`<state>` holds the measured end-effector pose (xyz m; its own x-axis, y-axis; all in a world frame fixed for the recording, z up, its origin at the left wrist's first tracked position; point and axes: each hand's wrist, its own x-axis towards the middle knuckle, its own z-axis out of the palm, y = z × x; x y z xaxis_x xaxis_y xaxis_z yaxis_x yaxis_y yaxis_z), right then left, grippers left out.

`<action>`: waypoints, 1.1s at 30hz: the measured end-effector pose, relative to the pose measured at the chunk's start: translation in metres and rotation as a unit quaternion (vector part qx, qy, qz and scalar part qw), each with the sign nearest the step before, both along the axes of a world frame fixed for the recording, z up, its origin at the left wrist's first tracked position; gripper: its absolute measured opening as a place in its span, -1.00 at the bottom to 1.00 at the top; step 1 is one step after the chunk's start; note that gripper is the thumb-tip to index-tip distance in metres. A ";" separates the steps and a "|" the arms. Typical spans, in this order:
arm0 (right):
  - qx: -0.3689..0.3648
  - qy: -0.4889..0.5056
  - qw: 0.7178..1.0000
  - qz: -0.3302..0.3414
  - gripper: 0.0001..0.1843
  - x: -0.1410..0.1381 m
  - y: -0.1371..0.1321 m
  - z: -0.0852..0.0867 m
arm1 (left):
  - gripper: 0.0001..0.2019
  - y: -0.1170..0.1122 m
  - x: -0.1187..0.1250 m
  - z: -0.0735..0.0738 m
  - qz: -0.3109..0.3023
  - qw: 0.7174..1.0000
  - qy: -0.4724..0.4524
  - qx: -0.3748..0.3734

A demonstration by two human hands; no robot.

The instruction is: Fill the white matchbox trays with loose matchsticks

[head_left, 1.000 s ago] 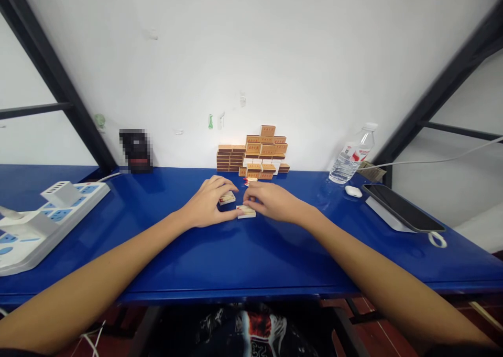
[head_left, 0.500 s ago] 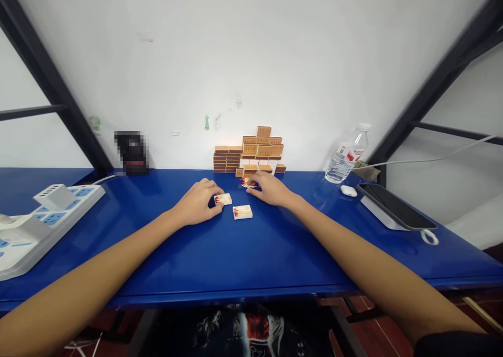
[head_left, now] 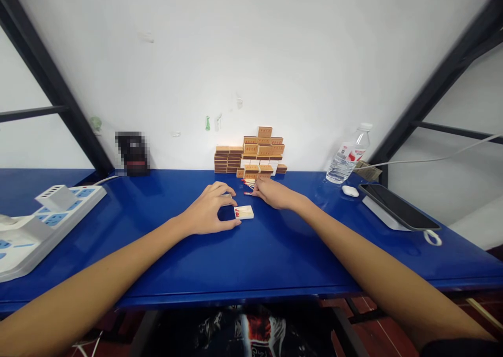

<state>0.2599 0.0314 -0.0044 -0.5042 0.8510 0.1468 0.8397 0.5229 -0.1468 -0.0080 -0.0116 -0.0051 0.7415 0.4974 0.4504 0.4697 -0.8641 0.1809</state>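
Observation:
My left hand (head_left: 214, 210) is open, thumb and fingers apart, at the left end of a white matchbox tray (head_left: 246, 213) with red-tipped matches in it. Its thumb tip is by the tray's near left corner; I cannot tell if it touches. A second white tray (head_left: 226, 197) is mostly hidden behind those fingers. My right hand (head_left: 273, 192) pinches a matchstick (head_left: 247, 193), its red head pointing left. Just beyond lies a small pile of loose matches (head_left: 248, 182), partly covered by the right fingers.
Behind, stacked matchboxes (head_left: 263, 150) stand against the wall. A water bottle (head_left: 348, 155), a white earphone case (head_left: 350, 191) and a phone (head_left: 398, 206) sit right. At left are a power strip (head_left: 74, 207) and a dark blurred object (head_left: 133, 155).
My left hand has moved right and nearer, from the far tray to the near one, its fingers spreading. My right hand has drawn slightly nearer with a matchstick in its fingers.

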 end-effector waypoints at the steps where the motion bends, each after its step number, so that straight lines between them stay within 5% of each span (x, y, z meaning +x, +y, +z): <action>1: -0.002 0.007 1.000 0.003 -0.79 0.001 -0.004 0.002 | -0.68 0.000 0.000 0.000 0.001 1.000 0.000 -0.003; 11: 0.006 -0.011 0.995 0.103 -0.83 -0.019 -0.057 0.022 | -0.78 0.002 0.002 -0.001 0.006 1.000 -0.003 -0.019; 16: 0.008 -0.046 0.995 0.093 -0.88 -0.030 -0.057 0.016 | -0.80 0.002 0.002 -0.003 0.005 1.000 -0.003 -0.019; 27: -0.008 0.106 0.989 0.099 -0.92 -0.029 -0.053 0.017 | -0.79 0.001 0.002 -0.001 0.007 0.999 -0.003 -0.032; 33: -0.004 0.094 0.991 0.098 -0.93 -0.032 -0.054 0.014 | -0.81 0.000 0.001 -0.001 0.008 1.000 0.003 -0.030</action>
<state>0.2281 -0.0226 0.0092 -0.6247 0.7404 0.2481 0.6788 0.6720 -0.2961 -0.0066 -0.0111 -0.0056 0.7364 0.5342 0.4152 0.4839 -0.8448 0.2286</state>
